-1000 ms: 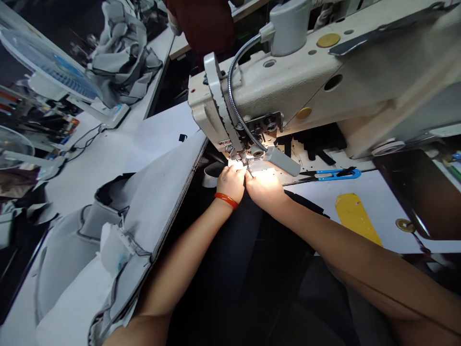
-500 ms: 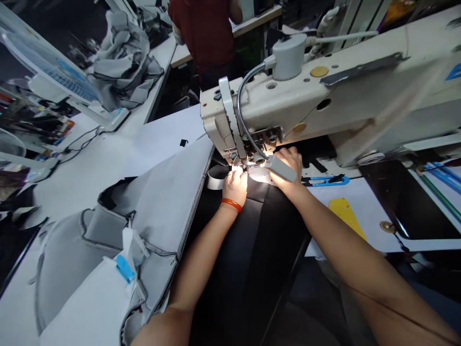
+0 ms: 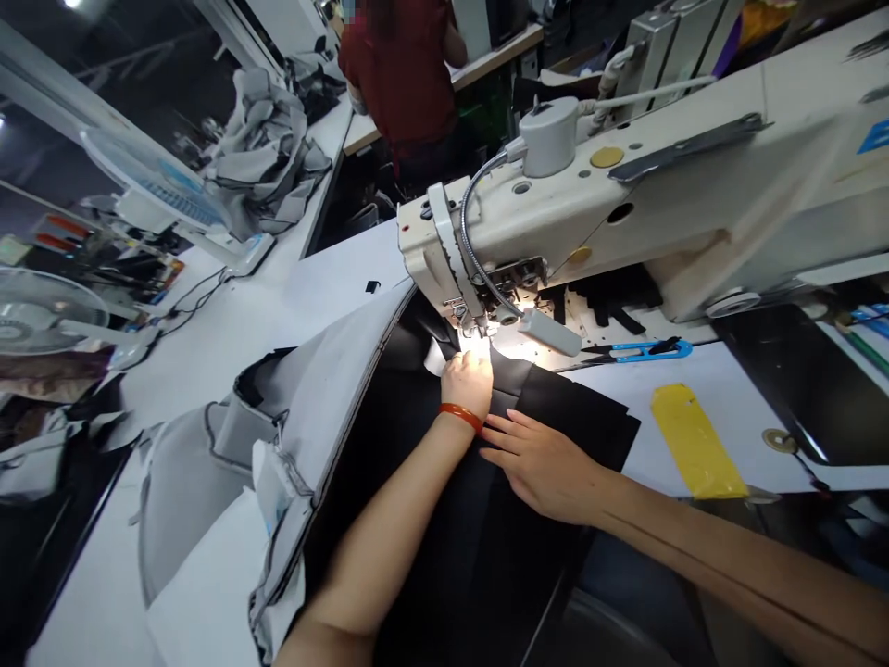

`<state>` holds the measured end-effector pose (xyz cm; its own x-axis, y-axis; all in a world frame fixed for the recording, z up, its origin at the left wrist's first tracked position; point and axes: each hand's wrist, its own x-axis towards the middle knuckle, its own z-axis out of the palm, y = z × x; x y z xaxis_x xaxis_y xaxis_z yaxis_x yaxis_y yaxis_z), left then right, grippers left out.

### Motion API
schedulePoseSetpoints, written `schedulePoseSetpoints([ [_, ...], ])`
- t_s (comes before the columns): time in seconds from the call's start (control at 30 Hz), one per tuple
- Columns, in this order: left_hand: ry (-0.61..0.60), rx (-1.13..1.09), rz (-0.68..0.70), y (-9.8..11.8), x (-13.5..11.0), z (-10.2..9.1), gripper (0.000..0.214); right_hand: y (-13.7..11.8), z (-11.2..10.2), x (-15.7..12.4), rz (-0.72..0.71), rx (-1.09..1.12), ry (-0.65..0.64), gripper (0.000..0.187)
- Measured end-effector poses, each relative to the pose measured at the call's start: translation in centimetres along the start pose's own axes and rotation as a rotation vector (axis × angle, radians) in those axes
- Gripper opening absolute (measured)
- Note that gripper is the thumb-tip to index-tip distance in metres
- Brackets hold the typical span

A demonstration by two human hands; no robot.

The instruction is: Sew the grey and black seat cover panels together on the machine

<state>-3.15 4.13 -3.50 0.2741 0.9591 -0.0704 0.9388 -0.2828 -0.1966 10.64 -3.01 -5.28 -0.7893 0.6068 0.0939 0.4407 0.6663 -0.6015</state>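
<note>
Under the sewing machine (image 3: 479, 264) lies a black leather-like panel (image 3: 444, 547) with a smooth surface and seams. My left hand (image 3: 467, 384), with an orange-red bangle at the wrist, is right in front of the needle area. Its fingers are bent together on the panel's edge, and lamp glare washes out the fingertips. A small curled white strip (image 3: 436, 357) shows just left of these fingers. My right hand (image 3: 545, 465) lies flat on the panel, fingers spread, close to the left wrist. Grey padded material (image 3: 333, 371) with dark-edged seams joins the panel at the left.
Blue thread snips (image 3: 643, 351), a yellow piece (image 3: 696, 445) and a dark phone-like slab (image 3: 798, 380) lie to the right. Fans (image 3: 163, 190) and a grey fabric heap (image 3: 260, 153) stand left. A person in a dark red top (image 3: 399, 79) is beyond the machine.
My right hand has come away from beside the needle, back toward me and onto the panel, its fingers now spread. The panel's right edge is uncovered. My left hand stays near the needle.
</note>
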Motion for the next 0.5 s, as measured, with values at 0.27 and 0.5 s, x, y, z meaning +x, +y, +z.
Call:
schedulePoseSetpoints([
  [0.27, 0.030, -0.071, -0.072, 0.4, 1.6, 0.4, 0.031, -0.9, 0.2, 0.6, -0.287, 0.093, -0.226, 0.058],
  [0.5, -0.066, -0.118, -0.159, 0.6, 2.2, 0.1, 0.036, -2.8, 3.5, 3.8, -0.153, -0.030, -0.136, 0.040],
])
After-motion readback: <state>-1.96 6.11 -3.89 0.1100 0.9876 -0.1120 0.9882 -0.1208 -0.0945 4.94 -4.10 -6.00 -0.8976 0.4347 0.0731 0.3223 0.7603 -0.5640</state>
